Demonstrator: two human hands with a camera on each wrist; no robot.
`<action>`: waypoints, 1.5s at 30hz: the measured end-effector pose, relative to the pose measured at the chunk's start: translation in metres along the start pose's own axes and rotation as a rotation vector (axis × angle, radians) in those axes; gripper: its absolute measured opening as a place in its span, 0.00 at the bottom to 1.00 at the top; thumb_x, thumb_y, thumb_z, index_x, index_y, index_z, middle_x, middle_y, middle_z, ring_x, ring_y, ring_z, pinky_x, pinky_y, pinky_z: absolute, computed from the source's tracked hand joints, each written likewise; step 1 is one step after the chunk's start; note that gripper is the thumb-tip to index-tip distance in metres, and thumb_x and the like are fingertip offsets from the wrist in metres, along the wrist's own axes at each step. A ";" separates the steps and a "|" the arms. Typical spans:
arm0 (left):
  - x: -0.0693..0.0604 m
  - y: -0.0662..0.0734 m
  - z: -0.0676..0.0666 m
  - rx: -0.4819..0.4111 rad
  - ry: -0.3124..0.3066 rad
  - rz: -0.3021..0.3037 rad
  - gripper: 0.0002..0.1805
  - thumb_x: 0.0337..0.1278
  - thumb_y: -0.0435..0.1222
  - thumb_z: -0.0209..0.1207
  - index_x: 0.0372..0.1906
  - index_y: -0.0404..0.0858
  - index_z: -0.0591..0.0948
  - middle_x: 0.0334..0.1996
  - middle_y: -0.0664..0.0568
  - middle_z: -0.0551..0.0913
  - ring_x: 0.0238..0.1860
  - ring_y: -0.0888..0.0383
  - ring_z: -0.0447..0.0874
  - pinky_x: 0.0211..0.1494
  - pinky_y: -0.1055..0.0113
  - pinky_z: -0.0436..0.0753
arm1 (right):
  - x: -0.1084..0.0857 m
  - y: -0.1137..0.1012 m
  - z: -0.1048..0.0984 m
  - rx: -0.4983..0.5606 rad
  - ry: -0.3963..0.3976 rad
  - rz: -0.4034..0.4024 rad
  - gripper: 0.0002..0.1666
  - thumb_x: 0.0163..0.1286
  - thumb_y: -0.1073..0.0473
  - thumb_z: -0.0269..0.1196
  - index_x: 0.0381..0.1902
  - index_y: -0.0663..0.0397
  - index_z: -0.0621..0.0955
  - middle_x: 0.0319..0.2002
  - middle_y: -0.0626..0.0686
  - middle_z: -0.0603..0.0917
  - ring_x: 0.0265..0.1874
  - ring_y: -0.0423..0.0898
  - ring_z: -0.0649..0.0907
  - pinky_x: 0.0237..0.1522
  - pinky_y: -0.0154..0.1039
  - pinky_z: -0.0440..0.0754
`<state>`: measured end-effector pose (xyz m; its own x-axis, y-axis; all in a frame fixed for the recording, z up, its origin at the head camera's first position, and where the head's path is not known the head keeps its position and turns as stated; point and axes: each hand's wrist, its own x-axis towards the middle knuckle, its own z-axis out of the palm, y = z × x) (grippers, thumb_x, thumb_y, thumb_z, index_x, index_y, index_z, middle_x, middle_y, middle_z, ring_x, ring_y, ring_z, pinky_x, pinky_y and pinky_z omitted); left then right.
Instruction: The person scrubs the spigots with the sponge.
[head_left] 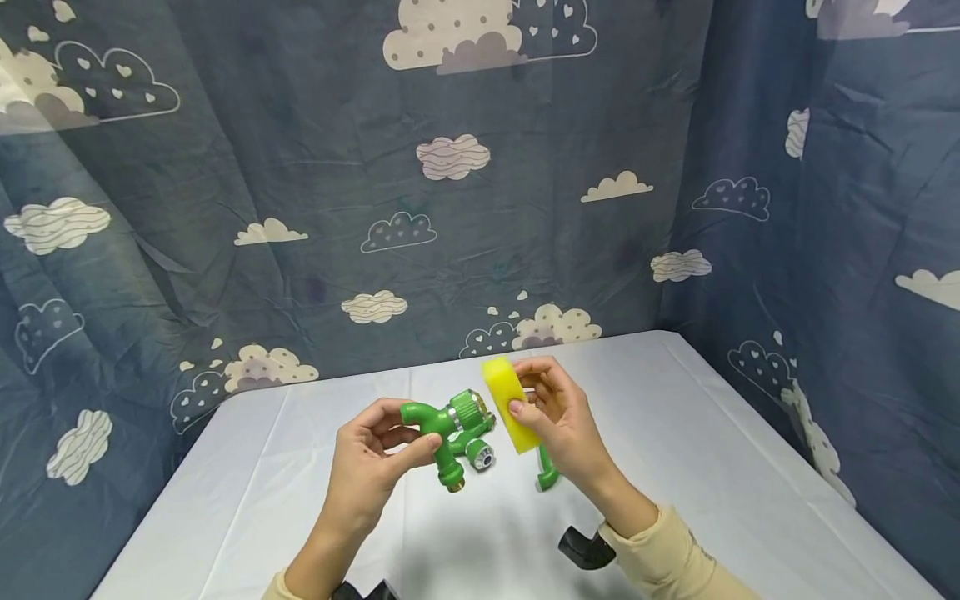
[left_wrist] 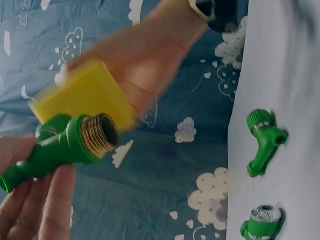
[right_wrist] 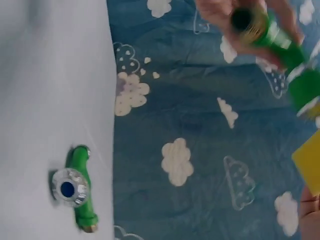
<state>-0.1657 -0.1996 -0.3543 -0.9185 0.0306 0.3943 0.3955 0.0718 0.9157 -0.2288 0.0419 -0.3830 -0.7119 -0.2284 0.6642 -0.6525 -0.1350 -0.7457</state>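
My left hand (head_left: 367, 458) pinches a green garden tap (head_left: 431, 425) between thumb and fingers, above the table. Its brass threaded end faces the camera in the left wrist view, where the tap (left_wrist: 55, 152) partly covers the yellow sponge (left_wrist: 85, 97). That sponge (head_left: 512, 408) is gripped by my right hand (head_left: 566, 425), thumb on the near face. In the head view the sponge stands close beside the tap's ribbed end; whether they touch I cannot tell. The right wrist view catches the tap (right_wrist: 282, 42) blurred and the sponge (right_wrist: 309, 162) at its edge.
On the white table (head_left: 300, 500) lies a second green tap (head_left: 478, 454), behind the held one. Another green piece (head_left: 549, 469) is partly hidden by my right hand. Black camera mounts (head_left: 587, 548) hang at the wrists. Cloud-printed cloth (head_left: 315, 167) closes off the back and sides.
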 end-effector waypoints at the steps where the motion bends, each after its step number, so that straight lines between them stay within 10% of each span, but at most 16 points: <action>1: 0.000 0.000 0.000 -0.010 0.006 -0.015 0.20 0.53 0.22 0.75 0.50 0.27 0.82 0.41 0.56 0.91 0.37 0.61 0.91 0.42 0.53 0.95 | 0.000 -0.001 0.001 -0.008 -0.011 -0.040 0.20 0.71 0.71 0.63 0.59 0.61 0.76 0.57 0.56 0.81 0.53 0.43 0.82 0.50 0.32 0.84; 13: 0.003 0.000 -0.006 -0.050 -0.002 -0.081 0.19 0.53 0.21 0.75 0.48 0.27 0.82 0.40 0.53 0.90 0.34 0.61 0.91 0.41 0.51 0.95 | 0.005 -0.004 0.008 -0.313 0.068 -0.235 0.22 0.61 0.66 0.72 0.53 0.52 0.82 0.59 0.56 0.82 0.58 0.45 0.80 0.51 0.34 0.83; 18: 0.002 0.000 0.000 0.010 0.000 -0.094 0.20 0.52 0.24 0.77 0.49 0.30 0.83 0.42 0.49 0.89 0.34 0.58 0.92 0.41 0.52 0.95 | 0.001 -0.009 0.016 -0.498 -0.057 -0.477 0.27 0.54 0.65 0.76 0.53 0.49 0.84 0.61 0.60 0.79 0.60 0.54 0.80 0.55 0.40 0.88; 22: -0.002 0.000 0.002 0.101 -0.028 -0.027 0.19 0.50 0.26 0.80 0.47 0.34 0.85 0.40 0.47 0.90 0.33 0.56 0.93 0.39 0.54 0.96 | 0.000 -0.007 0.014 -0.617 -0.069 -0.519 0.28 0.52 0.65 0.78 0.52 0.48 0.85 0.61 0.59 0.79 0.59 0.55 0.79 0.56 0.44 0.88; 28: -0.007 0.001 -0.001 0.023 -0.101 0.026 0.18 0.52 0.23 0.77 0.47 0.30 0.83 0.38 0.54 0.89 0.34 0.61 0.90 0.36 0.56 0.95 | 0.003 0.000 0.001 -0.515 0.053 -0.266 0.23 0.59 0.67 0.74 0.53 0.54 0.84 0.60 0.59 0.81 0.58 0.53 0.81 0.50 0.41 0.88; 36: -0.010 -0.004 0.004 -0.260 -0.222 0.045 0.26 0.59 0.19 0.69 0.59 0.39 0.79 0.44 0.56 0.88 0.43 0.62 0.93 0.42 0.55 0.96 | -0.001 0.003 0.006 0.248 -0.218 0.326 0.16 0.83 0.58 0.50 0.65 0.49 0.72 0.56 0.56 0.80 0.48 0.46 0.84 0.47 0.37 0.89; 40: -0.008 -0.006 0.007 -0.246 -0.119 0.045 0.22 0.58 0.19 0.70 0.55 0.36 0.79 0.45 0.55 0.87 0.44 0.60 0.92 0.45 0.58 0.96 | -0.005 0.006 0.008 0.464 -0.398 0.451 0.17 0.84 0.55 0.45 0.63 0.39 0.73 0.54 0.49 0.81 0.47 0.44 0.83 0.50 0.38 0.87; 45: -0.002 -0.008 0.005 -0.165 0.084 0.031 0.22 0.54 0.16 0.70 0.52 0.32 0.77 0.43 0.52 0.88 0.41 0.61 0.91 0.47 0.62 0.95 | -0.003 0.009 0.003 0.440 -0.475 0.455 0.16 0.81 0.57 0.50 0.60 0.40 0.77 0.51 0.51 0.82 0.41 0.45 0.85 0.42 0.36 0.88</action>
<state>-0.1674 -0.1951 -0.3629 -0.9054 -0.0533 0.4213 0.4246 -0.0926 0.9007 -0.2315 0.0385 -0.3918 -0.6323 -0.7265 0.2691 -0.0909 -0.2754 -0.9570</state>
